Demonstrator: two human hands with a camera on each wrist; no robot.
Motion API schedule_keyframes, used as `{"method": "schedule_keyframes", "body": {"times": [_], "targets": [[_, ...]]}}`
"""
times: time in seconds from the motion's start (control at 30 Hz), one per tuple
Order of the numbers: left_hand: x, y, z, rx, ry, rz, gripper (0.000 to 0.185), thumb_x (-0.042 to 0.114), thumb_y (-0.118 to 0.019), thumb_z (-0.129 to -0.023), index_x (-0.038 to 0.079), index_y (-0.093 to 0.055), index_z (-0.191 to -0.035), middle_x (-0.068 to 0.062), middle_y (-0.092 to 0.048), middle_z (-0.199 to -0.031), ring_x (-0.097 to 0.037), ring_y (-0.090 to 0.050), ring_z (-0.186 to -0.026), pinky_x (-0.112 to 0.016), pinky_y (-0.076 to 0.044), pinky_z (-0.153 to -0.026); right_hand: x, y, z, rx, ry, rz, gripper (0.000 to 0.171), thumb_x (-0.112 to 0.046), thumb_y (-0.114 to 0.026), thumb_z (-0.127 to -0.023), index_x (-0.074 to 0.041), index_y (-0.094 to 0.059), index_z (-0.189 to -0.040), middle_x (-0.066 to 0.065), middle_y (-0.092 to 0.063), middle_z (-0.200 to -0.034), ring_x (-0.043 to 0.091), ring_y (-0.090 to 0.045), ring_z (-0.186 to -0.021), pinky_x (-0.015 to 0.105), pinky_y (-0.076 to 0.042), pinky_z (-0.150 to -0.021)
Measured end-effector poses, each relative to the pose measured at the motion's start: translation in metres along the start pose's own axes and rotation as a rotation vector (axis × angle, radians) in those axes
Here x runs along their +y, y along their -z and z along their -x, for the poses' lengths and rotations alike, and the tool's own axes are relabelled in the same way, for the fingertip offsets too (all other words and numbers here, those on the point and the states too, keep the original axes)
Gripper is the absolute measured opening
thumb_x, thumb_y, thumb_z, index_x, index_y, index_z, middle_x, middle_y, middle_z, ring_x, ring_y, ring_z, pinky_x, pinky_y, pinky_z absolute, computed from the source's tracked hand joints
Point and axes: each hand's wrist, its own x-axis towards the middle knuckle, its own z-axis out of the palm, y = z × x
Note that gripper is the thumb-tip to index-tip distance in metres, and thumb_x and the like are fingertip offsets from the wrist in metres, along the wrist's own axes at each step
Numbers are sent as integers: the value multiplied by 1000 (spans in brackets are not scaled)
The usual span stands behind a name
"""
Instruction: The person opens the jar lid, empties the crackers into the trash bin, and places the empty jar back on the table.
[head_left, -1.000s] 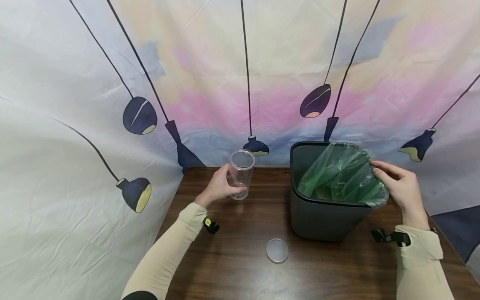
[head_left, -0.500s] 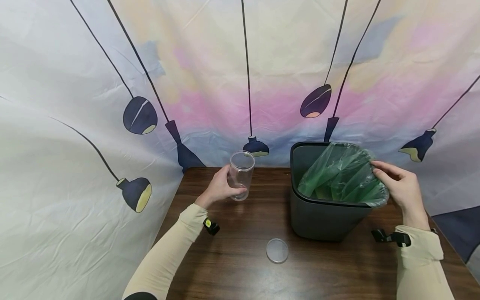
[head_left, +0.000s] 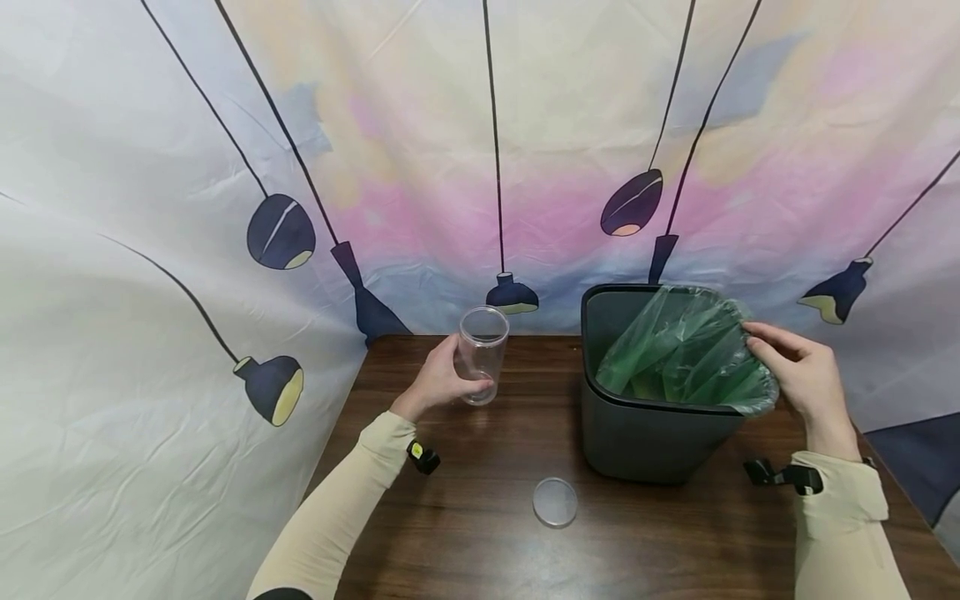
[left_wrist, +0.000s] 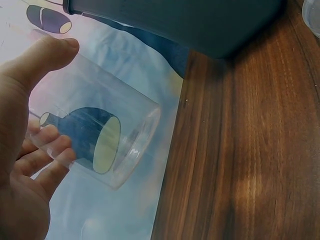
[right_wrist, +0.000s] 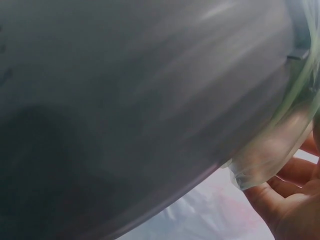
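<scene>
My left hand (head_left: 438, 382) grips a clear plastic jar (head_left: 481, 354), upright and lidless, just above the back left of the wooden table (head_left: 465, 533). In the left wrist view the thumb and fingers (left_wrist: 37, 155) wrap round the jar (left_wrist: 100, 145). Its round clear lid (head_left: 555, 502) lies flat on the table nearer me. My right hand (head_left: 798, 375) holds the rim of a dark grey bin (head_left: 645, 433) at its right side, fingers on the green bag liner (head_left: 686, 350). Up close, the right wrist view shows the bin wall (right_wrist: 125, 100) and the liner's edge (right_wrist: 270, 150) by my fingers.
A printed cloth backdrop (head_left: 480, 150) with lamp drawings hangs close behind and to the left of the table. The bin stands at the back right. A dark blue surface (head_left: 918, 475) shows beyond the table's right edge.
The jar in my left hand has sunk slightly toward the table. My right hand and the bin have stayed put.
</scene>
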Motion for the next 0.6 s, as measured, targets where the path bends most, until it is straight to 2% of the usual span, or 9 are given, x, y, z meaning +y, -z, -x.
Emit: {"method": "schedule_keyframes", "body": {"times": [0.17, 0.43, 0.53, 0.6], "targets": [[-2, -1, 2, -12, -11, 3, 75, 37, -90, -63, 13, -54, -124, -4, -63, -113, -21, -61, -104, -40, -53, -88, 0, -1, 0, 9, -7, 11, 45, -36, -63, -94, -13, -61, -133, -34, -57, -106, 17, -27, -34, 38, -27, -37], [-5, -3, 2, 7, -3, -3, 70, 36, -92, -61, 13, -57, -116, -2, -63, -106, -19, -61, -98, -38, -53, -84, 0, 0, 0, 12, -18, 18, 45, -37, -62, -94, -16, -61, -134, -34, -57, -104, 15, -27, -32, 37, -28, -34], [-6, -3, 3, 11, -7, 2, 70, 36, -92, -61, 13, -57, -116, -2, -63, -106, -19, -61, -98, -39, -53, -84, -1, 0, 0, 20, 0, 40, 43, -35, -63, -94, -15, -62, -133, -34, -57, -107, 0, -45, -49, 27, -35, -42], [-6, -3, 4, 7, -7, 3, 71, 36, -92, -61, 13, -57, -118, -2, -63, -107, -19, -61, -99, -39, -53, -85, -1, 0, 0, 25, 4, 47, 43, -35, -63, -94, -15, -62, -132, -35, -56, -108, -2, -45, -55, 26, -35, -46]]}}
